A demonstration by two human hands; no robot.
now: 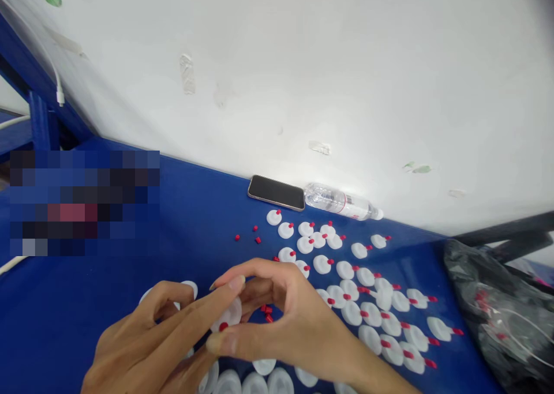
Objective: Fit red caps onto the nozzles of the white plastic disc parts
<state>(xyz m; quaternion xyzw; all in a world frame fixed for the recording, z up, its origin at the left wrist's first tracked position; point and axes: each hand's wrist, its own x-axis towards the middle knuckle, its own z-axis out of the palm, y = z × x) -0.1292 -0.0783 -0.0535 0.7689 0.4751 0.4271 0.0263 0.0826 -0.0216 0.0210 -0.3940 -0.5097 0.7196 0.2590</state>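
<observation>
Between my two hands is a round, translucent white cap (231, 314) with a red plug (223, 327) on its near side. My left hand (147, 336) reaches in from the left, its fingertips closed on the cap. Curved around the other side, my right hand (285, 313) pinches it with thumb and fingers. Small loose red plugs (265, 310) lie on the table behind and below my right hand. White caps without visible red plugs (280, 381) line the bottom edge, and a few are partly hidden behind my left hand.
Many white caps with red plugs (352, 313) spread over the right of the blue table (190, 221). A phone (277, 192) and a clear bottle (337, 201) lie against the white wall (277, 65). A dark plastic bag (497, 313) stands at right. A blurred patch covers the left.
</observation>
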